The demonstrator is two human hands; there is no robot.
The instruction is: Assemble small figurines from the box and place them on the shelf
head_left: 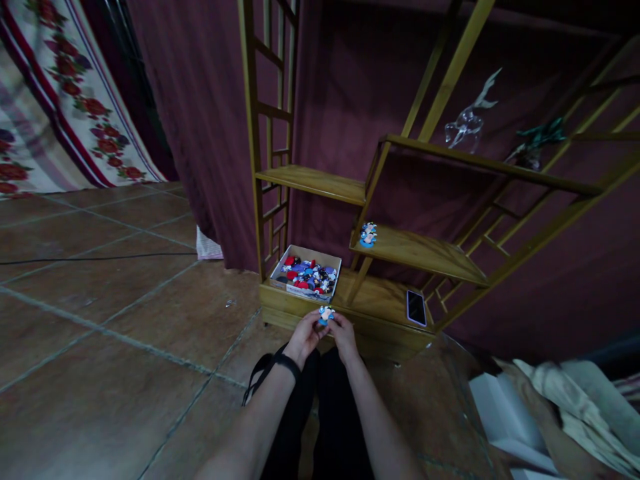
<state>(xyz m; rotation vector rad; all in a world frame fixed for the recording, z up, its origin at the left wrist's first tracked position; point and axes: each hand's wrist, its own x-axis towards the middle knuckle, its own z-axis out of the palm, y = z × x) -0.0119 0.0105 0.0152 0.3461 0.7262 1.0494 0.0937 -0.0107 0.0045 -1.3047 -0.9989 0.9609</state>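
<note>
A small blue-and-white figurine (327, 315) on a blue base is held upright between my two hands, just in front of the shelf's lower ledge. My left hand (307, 333) pinches it from the left, and my right hand (344, 335) grips its right side with the fingertips. Beyond them an open cardboard box (281, 270) holds many small red, purple, black and white figurines. On the low right shelf board (420, 252), similar blue-and-white figurines (369, 235) stand close together at its left end.
A phone (416, 308) lies on the bottom ledge at the right. Higher up stand a clear glass ornament (465, 127) and a dark green ornament (537, 141). At the lower right are a white box (505, 407) and crumpled cloth (580, 413). A black cable (100, 258) crosses the tiled floor.
</note>
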